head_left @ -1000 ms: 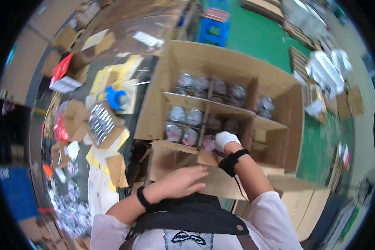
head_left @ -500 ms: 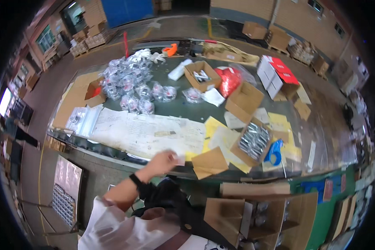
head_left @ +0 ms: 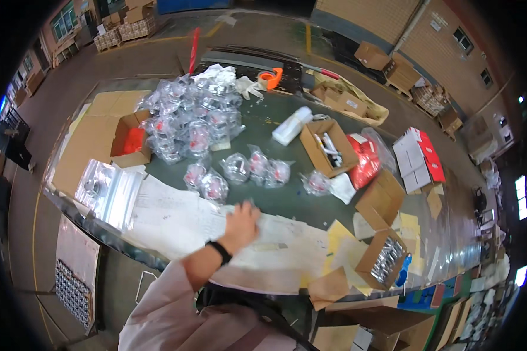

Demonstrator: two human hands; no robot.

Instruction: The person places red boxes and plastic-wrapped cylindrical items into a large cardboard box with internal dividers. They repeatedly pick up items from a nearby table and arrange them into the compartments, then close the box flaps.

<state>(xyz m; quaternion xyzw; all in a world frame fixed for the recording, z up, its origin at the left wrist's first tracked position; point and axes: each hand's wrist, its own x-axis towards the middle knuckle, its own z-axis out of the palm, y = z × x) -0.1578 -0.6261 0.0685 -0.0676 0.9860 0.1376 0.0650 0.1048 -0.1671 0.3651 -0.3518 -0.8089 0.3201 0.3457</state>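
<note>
My left hand (head_left: 243,224) reaches from the lower edge over white printed sheets (head_left: 175,219) along the near side of the table. Its fingers are stretched forward, slightly blurred, and I see nothing held in them. A black band circles the wrist. Just beyond the fingertips, round metal parts in clear plastic bags (head_left: 214,186) lie in a loose row. More bagged parts (head_left: 196,111) are heaped behind them. To the left is a stack of flat clear plastic bags (head_left: 122,196). My right hand is out of view.
An open carton of metal parts (head_left: 366,264) stands near right beside a blue tape dispenser (head_left: 403,270). Farther back are another carton (head_left: 310,149), a red bag (head_left: 364,161) and a red-and-white box (head_left: 418,161). A small carton with red contents (head_left: 116,137) sits left.
My left hand has moved forward from the table's near edge, over the sheets. The small pale slip at its fingers earlier no longer shows. The whole view has shifted.
</note>
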